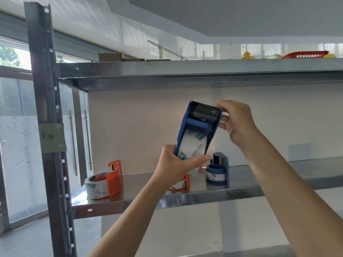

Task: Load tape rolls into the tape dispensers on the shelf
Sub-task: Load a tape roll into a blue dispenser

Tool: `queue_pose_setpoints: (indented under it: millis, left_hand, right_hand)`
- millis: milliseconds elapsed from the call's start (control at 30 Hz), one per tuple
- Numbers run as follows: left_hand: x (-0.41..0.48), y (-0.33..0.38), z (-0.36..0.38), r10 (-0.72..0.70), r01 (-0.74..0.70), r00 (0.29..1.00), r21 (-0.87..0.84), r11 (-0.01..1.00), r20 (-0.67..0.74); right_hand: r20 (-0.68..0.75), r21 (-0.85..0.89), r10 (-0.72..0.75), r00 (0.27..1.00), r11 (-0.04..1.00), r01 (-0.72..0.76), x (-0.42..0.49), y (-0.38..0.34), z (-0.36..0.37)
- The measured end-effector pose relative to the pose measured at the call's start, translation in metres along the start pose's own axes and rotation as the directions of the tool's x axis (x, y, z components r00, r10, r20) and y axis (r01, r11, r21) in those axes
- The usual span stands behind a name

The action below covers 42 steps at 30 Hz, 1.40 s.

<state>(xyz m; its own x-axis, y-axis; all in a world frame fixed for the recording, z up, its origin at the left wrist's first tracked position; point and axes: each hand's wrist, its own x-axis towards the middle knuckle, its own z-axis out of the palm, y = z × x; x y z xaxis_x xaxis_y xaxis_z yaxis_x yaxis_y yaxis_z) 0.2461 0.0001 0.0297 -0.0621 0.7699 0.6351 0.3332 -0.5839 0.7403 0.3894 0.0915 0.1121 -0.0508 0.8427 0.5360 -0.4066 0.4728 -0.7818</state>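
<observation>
I hold a blue tape dispenser (198, 125) upright in the air in front of the shelf, its toothed blade at the top. A clear printed tape roll (193, 149) sits inside it. My left hand (176, 164) grips the dispenser's lower end around the roll. My right hand (235, 119) pinches the dispenser's upper right side near the blade. On the metal shelf (241, 190) stand an orange dispenser (114, 179) with a clear roll (95, 186), a second orange dispenser (182, 184) partly hidden behind my left wrist, and another blue dispenser (218, 169) holding a roll.
A steel upright post (48, 127) with a taped paper label stands at the left. The upper shelf (185, 71) carries a cardboard box, a red basket (304, 54) and yellow items. A pale wall backs the shelf. Glass doors are at the left.
</observation>
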Motion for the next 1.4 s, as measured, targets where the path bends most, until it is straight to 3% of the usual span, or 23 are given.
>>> queue_pose_setpoints:
  millis: [167, 533, 833, 1067, 1300, 1400]
  left_hand:
    - [-0.003, 0.0, -0.004, -0.006, 0.006, 1.0, 0.004, 1.0, 0.017]
    - [-0.01, 0.002, -0.004, -0.054, 0.051, 0.995, 0.028, 0.998, 0.089]
    - [-0.004, -0.003, -0.004, -0.097, 0.097, 0.995, -0.043, 0.994, 0.001]
    - [-0.001, -0.021, -0.011, -0.175, 0.171, 0.985, -0.241, 0.955, 0.004]
    - [-0.003, -0.024, -0.032, -0.053, 0.131, 0.982, -0.448, 0.885, 0.182]
    - [-0.011, -0.023, -0.034, -0.041, 0.167, 0.972, -0.562, 0.81, 0.231]
  right_hand:
    - [0.134, 0.168, 0.173, 0.976, 0.967, -0.194, -0.005, 0.011, -0.003]
    - [0.05, 0.121, 0.134, 0.99, 0.983, -0.139, 0.001, 0.011, -0.005]
    - [0.133, 0.153, 0.316, 0.939, 0.93, -0.334, -0.017, 0.044, 0.0]
    - [0.18, 0.221, 0.381, 0.907, 0.883, -0.415, -0.031, 0.057, 0.007]
    - [0.366, 0.269, 0.313, 0.877, 0.866, -0.421, -0.042, 0.052, 0.015]
    - [0.376, 0.291, 0.271, 0.886, 0.873, -0.391, -0.049, 0.057, 0.024]
